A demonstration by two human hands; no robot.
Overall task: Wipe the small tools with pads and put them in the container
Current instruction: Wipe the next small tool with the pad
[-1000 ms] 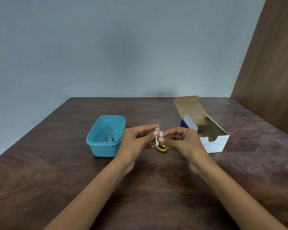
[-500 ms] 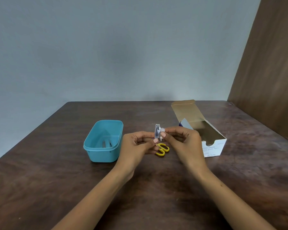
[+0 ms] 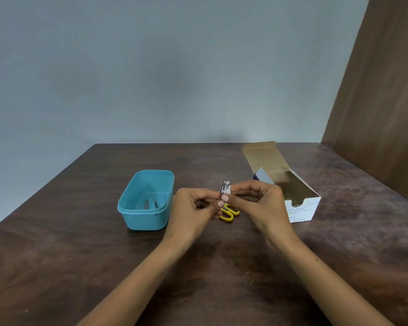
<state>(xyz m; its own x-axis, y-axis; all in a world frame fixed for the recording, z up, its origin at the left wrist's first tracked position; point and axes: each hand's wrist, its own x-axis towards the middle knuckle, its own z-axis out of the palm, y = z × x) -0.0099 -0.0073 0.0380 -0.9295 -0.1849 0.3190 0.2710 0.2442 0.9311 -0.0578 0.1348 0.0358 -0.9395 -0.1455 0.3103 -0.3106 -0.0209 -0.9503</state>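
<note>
Steel nail clipper (image 3: 224, 189) stands upright, pinched by left hand (image 3: 193, 209); right hand (image 3: 259, 203) presses white pad (image 3: 227, 190); teal plastic container (image 3: 146, 201) lies leftward.

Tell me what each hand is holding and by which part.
The left hand pinches the small silver metal nail clipper by its lower end; the right hand presses a small white pad against its middle.

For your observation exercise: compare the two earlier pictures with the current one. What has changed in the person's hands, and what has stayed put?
The nail clipper was lifted from low between the hands to stand upright above the fingers, the white pad sliding along it. The left hand holds the clipper throughout, and the right hand keeps pinching the pad. The yellow scissors, blue container and swab box lie where they were.
</note>
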